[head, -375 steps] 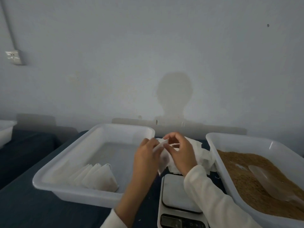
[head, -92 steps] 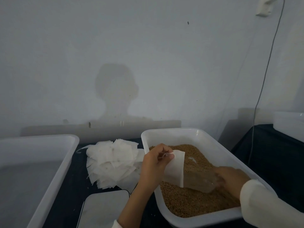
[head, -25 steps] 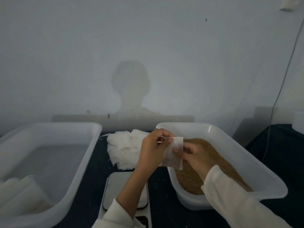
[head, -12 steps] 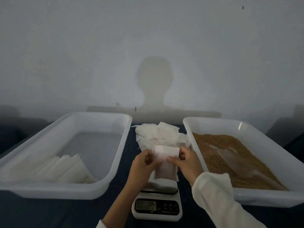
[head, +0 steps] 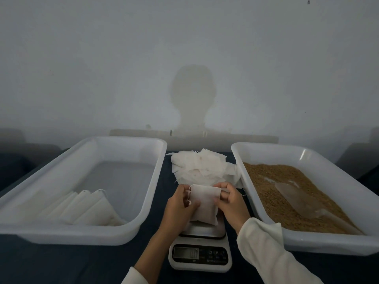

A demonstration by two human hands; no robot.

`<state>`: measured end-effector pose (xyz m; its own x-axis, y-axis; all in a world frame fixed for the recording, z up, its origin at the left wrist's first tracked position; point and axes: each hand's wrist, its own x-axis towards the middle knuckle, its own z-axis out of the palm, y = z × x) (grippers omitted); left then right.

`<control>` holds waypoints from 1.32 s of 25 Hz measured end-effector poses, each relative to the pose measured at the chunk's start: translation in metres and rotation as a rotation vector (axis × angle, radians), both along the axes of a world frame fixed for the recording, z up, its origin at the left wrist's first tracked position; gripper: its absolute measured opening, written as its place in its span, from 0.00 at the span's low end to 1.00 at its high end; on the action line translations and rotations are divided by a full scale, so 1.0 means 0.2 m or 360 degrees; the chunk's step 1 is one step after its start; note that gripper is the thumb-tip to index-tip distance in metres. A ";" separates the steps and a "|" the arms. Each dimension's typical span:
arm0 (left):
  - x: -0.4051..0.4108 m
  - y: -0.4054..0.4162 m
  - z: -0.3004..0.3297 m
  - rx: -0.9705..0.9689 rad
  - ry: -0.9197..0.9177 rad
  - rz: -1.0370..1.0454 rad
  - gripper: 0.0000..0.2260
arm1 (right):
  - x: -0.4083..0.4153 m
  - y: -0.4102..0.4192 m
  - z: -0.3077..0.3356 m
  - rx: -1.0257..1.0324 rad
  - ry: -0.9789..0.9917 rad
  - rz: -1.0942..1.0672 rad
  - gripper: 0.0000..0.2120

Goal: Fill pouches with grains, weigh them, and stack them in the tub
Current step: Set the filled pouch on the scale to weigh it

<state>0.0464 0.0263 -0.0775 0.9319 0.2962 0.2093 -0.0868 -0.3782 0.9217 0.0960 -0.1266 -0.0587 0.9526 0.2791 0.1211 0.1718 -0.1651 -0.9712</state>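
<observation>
- The pouch (head: 204, 203) sits between my hands just above the scale (head: 200, 250), filled and white, its drawstring at the top left corner.
- My left hand (head: 178, 208) pinches that corner and side; my right hand (head: 230, 201) pinches the top right edge. Both have fingers curled onto the fabric.
- To weigh it well, I judge I should cinch the string, lay the pouch centred on the platform, then let go fully.
- The dark counter (head: 51, 263) carries the tub (head: 151, 201) on the left with filled pouches (head: 86, 210), empty pouches (head: 202, 168) far centre, and the grain tray (head: 264, 214) with a scoop (head: 297, 196) right.
- A plain pale wall (head: 184, 48) stands behind.
</observation>
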 end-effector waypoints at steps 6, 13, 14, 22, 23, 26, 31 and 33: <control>0.00 0.09 0.04 -0.0137 -0.0198 0.0071 0.13 | -0.01 -0.07 0.02 0.0176 -0.0058 -0.0008 0.16; 0.00 0.14 0.00 -0.0298 -0.0204 0.0121 0.11 | -0.04 -0.12 0.02 0.0133 -0.0076 0.0006 0.14; 0.00 0.14 0.00 -0.0297 -0.0205 0.0115 0.11 | -0.04 -0.12 0.02 0.0139 -0.0073 0.0005 0.14; 0.00 0.14 0.00 -0.0229 -0.0178 0.0124 0.10 | -0.02 -0.11 0.01 0.0138 -0.0076 -0.0009 0.14; 0.00 0.14 0.00 -0.0222 -0.0174 0.0123 0.10 | -0.01 -0.11 0.01 0.0138 -0.0079 -0.0014 0.14; 0.00 0.13 0.01 -0.0207 -0.0163 0.0103 0.10 | 0.00 -0.10 0.01 0.0096 -0.0088 -0.0041 0.14; 0.07 0.09 -0.01 0.0276 0.0124 0.0069 0.15 | 0.07 -0.04 -0.03 -0.0268 -0.0008 -0.0166 0.16; 0.11 0.04 -0.02 0.0522 0.0230 0.0052 0.21 | 0.11 0.00 -0.04 -0.0501 0.0108 -0.0204 0.20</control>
<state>0.0684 0.0345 -0.0809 0.9500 0.2651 0.1648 0.0526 -0.6564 0.7526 0.1172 -0.1266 -0.0673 0.9852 0.1704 -0.0170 0.0670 -0.4746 -0.8777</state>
